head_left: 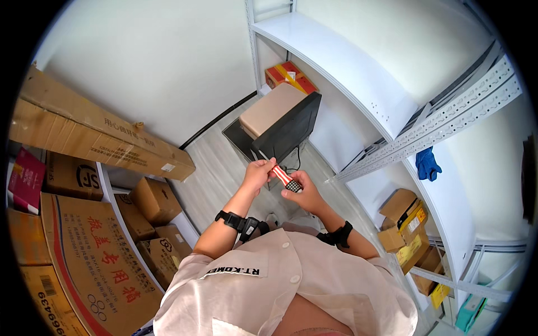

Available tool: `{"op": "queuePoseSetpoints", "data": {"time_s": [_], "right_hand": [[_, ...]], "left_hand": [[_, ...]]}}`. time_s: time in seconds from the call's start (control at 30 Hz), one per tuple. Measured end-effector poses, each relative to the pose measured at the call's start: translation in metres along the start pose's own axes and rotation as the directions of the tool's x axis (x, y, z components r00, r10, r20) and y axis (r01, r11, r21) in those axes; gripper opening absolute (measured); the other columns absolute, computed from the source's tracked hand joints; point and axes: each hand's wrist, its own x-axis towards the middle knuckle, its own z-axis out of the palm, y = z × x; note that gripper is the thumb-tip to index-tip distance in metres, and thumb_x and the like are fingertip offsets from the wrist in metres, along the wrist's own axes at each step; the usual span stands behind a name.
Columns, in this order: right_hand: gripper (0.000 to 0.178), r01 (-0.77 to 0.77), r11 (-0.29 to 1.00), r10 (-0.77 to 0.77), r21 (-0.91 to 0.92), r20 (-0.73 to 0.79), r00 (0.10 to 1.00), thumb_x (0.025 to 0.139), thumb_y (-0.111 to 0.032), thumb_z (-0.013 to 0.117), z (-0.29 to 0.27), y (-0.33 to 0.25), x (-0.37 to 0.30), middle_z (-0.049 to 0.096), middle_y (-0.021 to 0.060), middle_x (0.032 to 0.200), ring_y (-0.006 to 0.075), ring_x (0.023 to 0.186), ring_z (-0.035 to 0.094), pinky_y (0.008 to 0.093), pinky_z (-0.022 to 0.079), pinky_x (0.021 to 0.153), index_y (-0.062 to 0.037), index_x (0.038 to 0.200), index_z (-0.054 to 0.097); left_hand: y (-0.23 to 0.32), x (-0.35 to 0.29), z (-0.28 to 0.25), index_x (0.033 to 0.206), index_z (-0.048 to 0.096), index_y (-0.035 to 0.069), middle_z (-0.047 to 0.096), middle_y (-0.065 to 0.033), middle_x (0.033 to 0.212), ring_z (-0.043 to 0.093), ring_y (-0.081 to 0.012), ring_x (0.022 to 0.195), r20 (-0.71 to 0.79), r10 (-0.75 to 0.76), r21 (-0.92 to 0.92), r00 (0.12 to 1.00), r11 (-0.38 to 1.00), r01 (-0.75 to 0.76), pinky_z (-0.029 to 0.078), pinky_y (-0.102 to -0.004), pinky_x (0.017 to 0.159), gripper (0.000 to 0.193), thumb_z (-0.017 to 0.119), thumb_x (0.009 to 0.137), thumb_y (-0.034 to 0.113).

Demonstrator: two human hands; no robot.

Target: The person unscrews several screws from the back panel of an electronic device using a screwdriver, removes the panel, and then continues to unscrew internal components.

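Between my two hands is a slim handled object with red and white stripes (281, 175) and a black end dotted in white. I cannot make out its exact kind. My left hand (258, 176) pinches the striped end. Two thin pale prongs stick out past its fingers, and I cannot tell whether they belong to the same object. My right hand (306, 194) is closed around the dotted end, thumb on top. Both forearms wear black straps, and the hands are held up in front of my body above the floor.
Ahead stand a black flat screen (291, 126) and a beige box-shaped thing (273, 109). A red-orange carton (288, 78) lies behind them. White metal shelving (347, 67) runs along the right, with opened cartons (406, 224) and a blue cloth (427, 164). Cardboard boxes (98, 263) fill the left shelves.
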Motion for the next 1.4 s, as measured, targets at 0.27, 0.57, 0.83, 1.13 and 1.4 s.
{"op": "queuePoseSetpoints", "data": {"time_s": [0.27,0.57,0.83,1.13,1.4], "right_hand": [[0.030,-0.502,0.690,0.330,0.521,0.392,0.859,0.099,-0.032,0.046,-0.013,0.001,-0.004,0.064,0.0087,0.088,0.0126,0.057,0.051,0.0247,0.041,0.052,-0.0090,0.116,0.055],[0.049,-0.037,0.991,0.040,0.129,-0.019,0.999,0.077,-0.017,0.078,-0.004,0.027,-0.001,0.059,0.0024,0.095,0.0105,0.084,0.053,0.0259,0.044,0.074,-0.0061,0.118,0.052],[0.046,-0.068,0.949,0.069,0.308,0.010,0.998,0.080,-0.015,0.074,-0.005,0.018,-0.002,0.058,0.0049,0.100,0.0113,0.079,0.053,0.0265,0.044,0.069,-0.0053,0.118,0.051],[0.032,-0.435,0.640,0.314,0.633,0.301,0.900,0.092,-0.017,0.061,-0.021,0.003,-0.001,0.062,0.0050,0.091,0.0094,0.065,0.050,0.0252,0.039,0.055,-0.0032,0.120,0.053],[0.045,0.004,0.963,-0.009,0.268,0.020,1.000,0.080,-0.003,0.071,-0.011,0.024,0.001,0.058,0.0016,0.106,0.0096,0.093,0.054,0.0252,0.045,0.078,-0.0054,0.120,0.051]], "left_hand": [[0.001,-0.008,0.000,0.115,0.059,-0.001,0.067,-0.0128,0.108,0.067,-0.0178,0.095,0.156,-0.050,-0.280,0.987,0.956,0.092,0.054,-0.0304,0.086,0.027,0.045,0.101,0.018],[-0.003,0.001,-0.002,0.094,0.061,0.008,0.068,-0.0032,0.093,0.064,-0.0075,0.077,-0.020,-0.102,-0.117,0.995,0.988,0.099,0.053,-0.0209,0.062,0.020,0.060,0.095,0.028],[-0.004,0.003,0.000,0.098,0.059,0.007,0.069,-0.0075,0.101,0.066,-0.0096,0.080,0.032,-0.015,-0.198,0.999,0.980,0.021,0.055,-0.0216,0.066,0.014,0.056,0.097,0.020],[0.000,-0.002,0.006,0.112,0.054,0.004,0.066,-0.0126,0.110,0.068,-0.0197,0.093,0.063,0.017,-0.389,0.998,0.921,0.009,0.057,-0.0270,0.076,0.017,0.049,0.100,0.015],[-0.006,0.010,0.001,0.100,0.061,0.008,0.064,-0.0014,0.086,0.059,-0.0061,0.067,-0.065,-0.047,-0.286,0.997,0.958,0.026,0.054,-0.0196,0.063,0.015,0.064,0.093,0.021]]}}
